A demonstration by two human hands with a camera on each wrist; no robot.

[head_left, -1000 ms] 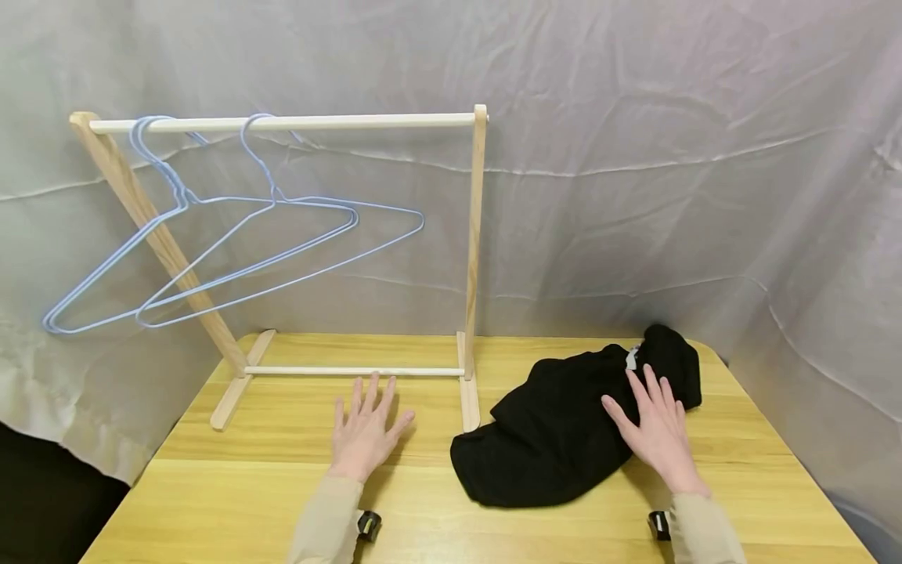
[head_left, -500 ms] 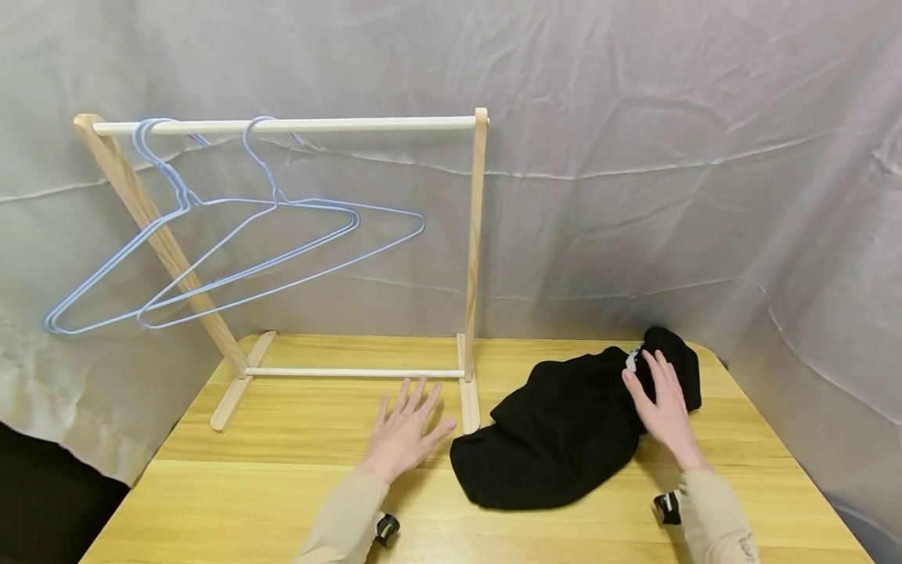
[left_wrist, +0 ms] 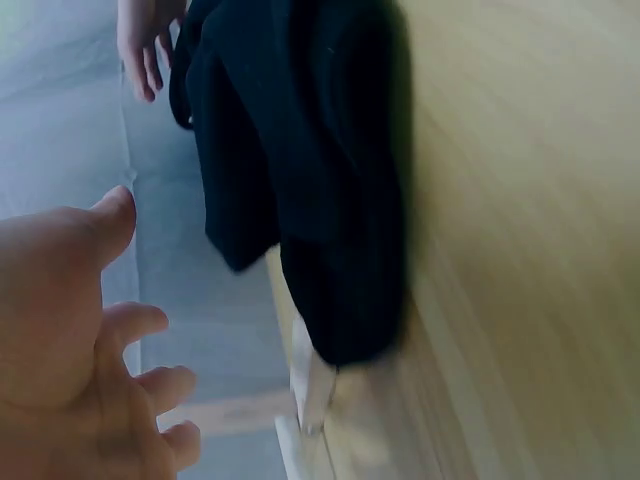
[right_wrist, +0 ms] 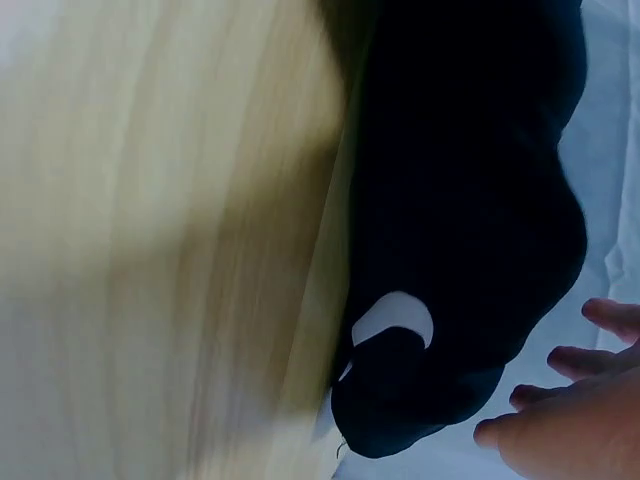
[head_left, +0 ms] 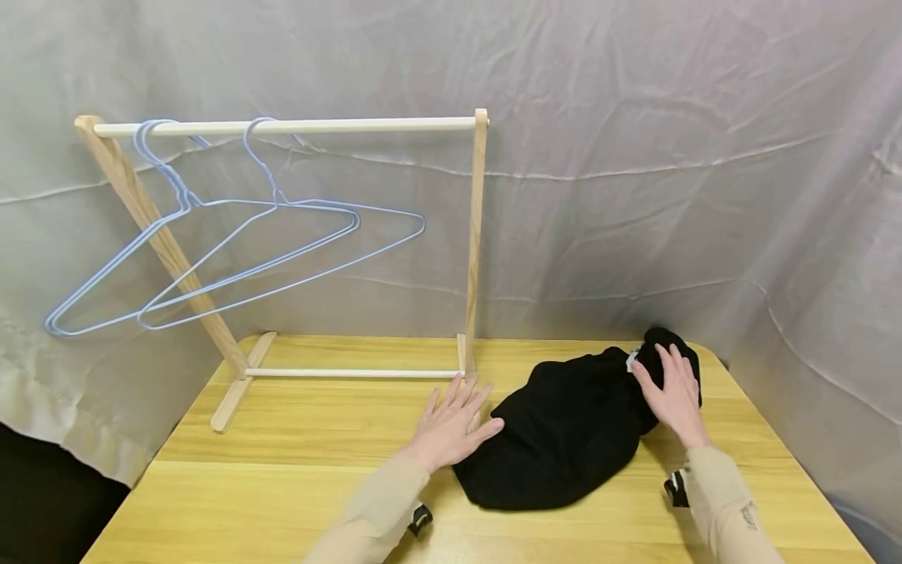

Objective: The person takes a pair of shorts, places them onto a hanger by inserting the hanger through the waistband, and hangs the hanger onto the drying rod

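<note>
A crumpled black garment (head_left: 564, 439) lies on the right part of the table, a whitish label (head_left: 631, 361) showing near its far end. Over that end hovers my right hand (head_left: 672, 395), fingers spread and slightly bent. In the right wrist view a gap shows between those fingertips (right_wrist: 487, 433) and the cloth. My left hand (head_left: 451, 431) is stretched out at the garment's left end, overlapping it and the rack's right foot in the head view. The left wrist view shows the left thumb (left_wrist: 117, 215) apart from the fabric, with nothing held.
A wooden rack (head_left: 475, 235) stands at the back left of the wooden table (head_left: 247, 486). Several light blue wire hangers (head_left: 276, 202) hang from its white top rail (head_left: 380, 124). Grey curtain cloth (head_left: 599, 196) encloses the back and right side.
My left hand has moved right, from in front of the rack to the garment's left end. My right hand has shifted slightly right and farther over the garment's far end. The garment has stayed put.
</note>
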